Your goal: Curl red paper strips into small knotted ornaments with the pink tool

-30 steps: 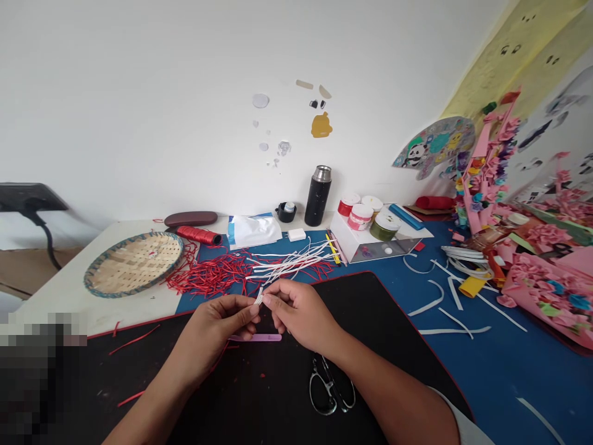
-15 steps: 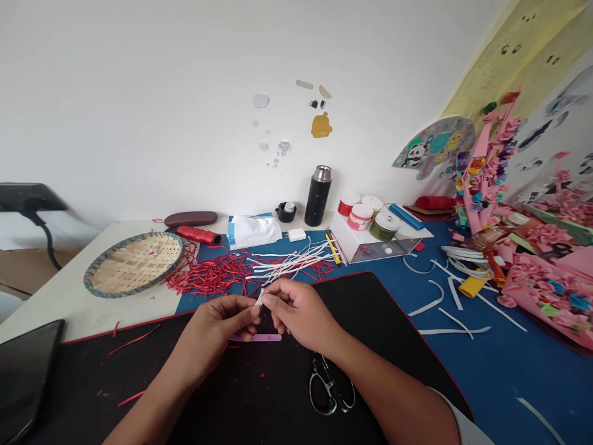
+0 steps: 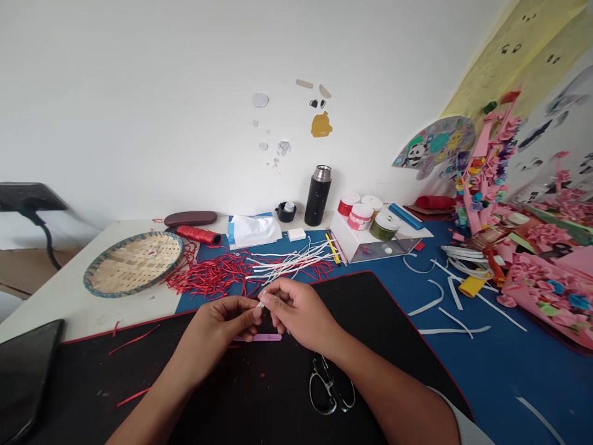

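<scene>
Between my two hands is a short piece of white strip [image 3: 261, 303], mostly covered by fingers. My left hand [image 3: 227, 322] pinches its lower end between thumb and forefinger. The thumb and forefinger of my right hand [image 3: 293, 307] close on the upper end. Under the fingers, on the black mat [image 3: 259, 395], lies a purple flat-handled tool [image 3: 269, 337], partly hidden by my left hand. Scissors [image 3: 331, 386] rest by my right forearm, their blades hidden under it. Beyond my hands lie white strips [image 3: 287, 262] across a heap of red cords [image 3: 208, 272].
A woven basket [image 3: 134, 264] and a spool of red cord [image 3: 199, 235] stand at back left. A black flask [image 3: 318, 196] and several jars on a white box [image 3: 365, 250] stand behind. A phone [image 3: 28, 377] lies left; cut strips [image 3: 454, 331] and pink paper flowers [image 3: 542, 290] lie right.
My left hand has shifted slightly right and up, closer to the right fingers. Less of the white strip stands up between the fingertips. The rest is unchanged.
</scene>
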`<state>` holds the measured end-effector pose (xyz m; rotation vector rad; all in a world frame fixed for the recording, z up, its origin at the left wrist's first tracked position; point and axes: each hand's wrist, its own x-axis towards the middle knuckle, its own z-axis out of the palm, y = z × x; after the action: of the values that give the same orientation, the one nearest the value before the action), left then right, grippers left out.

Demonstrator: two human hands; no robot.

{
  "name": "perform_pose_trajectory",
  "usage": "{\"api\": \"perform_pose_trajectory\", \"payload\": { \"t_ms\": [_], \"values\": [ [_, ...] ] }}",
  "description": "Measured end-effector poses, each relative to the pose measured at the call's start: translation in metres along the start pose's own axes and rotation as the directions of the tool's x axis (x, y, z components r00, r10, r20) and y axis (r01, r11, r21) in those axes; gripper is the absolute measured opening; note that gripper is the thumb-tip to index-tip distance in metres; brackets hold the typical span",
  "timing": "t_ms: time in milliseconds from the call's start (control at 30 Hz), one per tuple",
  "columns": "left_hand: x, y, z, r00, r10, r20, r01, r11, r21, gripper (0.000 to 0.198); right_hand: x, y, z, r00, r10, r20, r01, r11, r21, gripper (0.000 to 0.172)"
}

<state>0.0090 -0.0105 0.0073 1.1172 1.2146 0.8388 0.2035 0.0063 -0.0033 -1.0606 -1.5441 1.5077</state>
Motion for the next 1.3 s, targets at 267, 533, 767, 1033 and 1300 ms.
{"api": "perform_pose_trajectory", "payload": {
  "t_ms": [267, 533, 767, 1033, 1300],
  "values": [
    [0.001, -0.004, -0.001, 1.000, -0.013, 0.028, 0.013, 1.000, 0.010, 0.046, 0.000, 0.000, 0.000, 1.000, -0.004, -0.011, 0.003, 0.998, -0.059, 0.023],
    [0.005, -0.010, -0.005, 0.998, -0.020, 0.051, 0.022, 0.999, -0.030, 0.043, 0.001, 0.001, -0.001, 1.000, -0.008, -0.002, 0.008, 1.000, -0.026, 0.022],
    [0.005, -0.011, -0.006, 0.995, -0.035, 0.094, 0.038, 0.999, -0.025, 0.038, 0.002, 0.002, -0.002, 1.000, -0.016, -0.003, 0.016, 1.000, 0.005, 0.018],
    [0.007, -0.007, -0.013, 0.998, -0.059, 0.001, 0.058, 0.988, -0.145, 0.045, 0.007, -0.004, -0.012, 0.996, -0.011, -0.084, 0.010, 1.000, -0.010, 0.026],
    [0.009, -0.004, -0.018, 0.991, -0.048, -0.123, 0.015, 0.968, -0.252, 0.051, 0.022, 0.008, -0.040, 0.946, -0.081, -0.312, -0.031, 0.940, -0.339, 0.032]
  ]
}}
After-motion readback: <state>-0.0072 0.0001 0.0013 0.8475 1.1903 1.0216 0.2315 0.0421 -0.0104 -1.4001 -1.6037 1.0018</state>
